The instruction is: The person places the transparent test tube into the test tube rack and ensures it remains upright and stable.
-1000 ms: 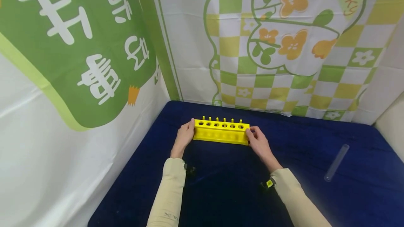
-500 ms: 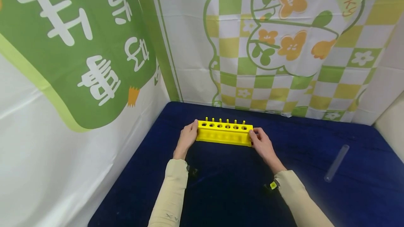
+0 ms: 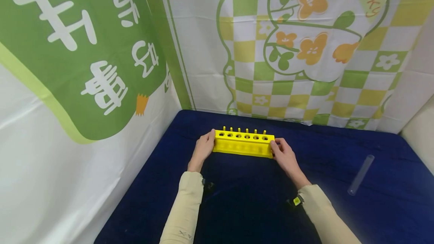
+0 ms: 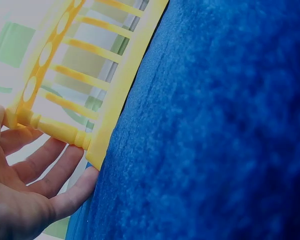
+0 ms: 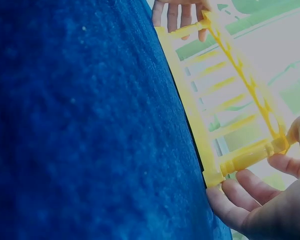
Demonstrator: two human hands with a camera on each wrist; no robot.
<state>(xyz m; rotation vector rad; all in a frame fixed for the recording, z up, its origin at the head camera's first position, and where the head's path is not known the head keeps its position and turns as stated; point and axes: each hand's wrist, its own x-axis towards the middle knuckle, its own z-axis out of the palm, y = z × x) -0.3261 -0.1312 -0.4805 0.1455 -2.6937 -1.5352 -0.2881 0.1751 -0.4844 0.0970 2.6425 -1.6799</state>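
Observation:
A yellow test tube rack [image 3: 242, 148] stands upright on the dark blue cloth, with a row of round holes along its top and a row of short pegs behind. My left hand [image 3: 203, 148] grips its left end. In the left wrist view, that hand's fingers [image 4: 64, 172] curl around the end post. At the opposite end my right hand [image 3: 285, 157] holds the rack, its thumb near the top corner. The right wrist view shows the fingers [image 5: 257, 187] against the turned end post. No tube is in the rack's holes.
A clear test tube [image 3: 361, 175] lies on the blue cloth [image 3: 322, 161] off to the right. Patterned curtains [image 3: 271, 97] hang behind the table, and another curtain [image 3: 81, 123] hangs along its left side.
Both hands and the rack between them have shifted a little to the right. The grip on each end looks the same, and the test tube lies where it was.

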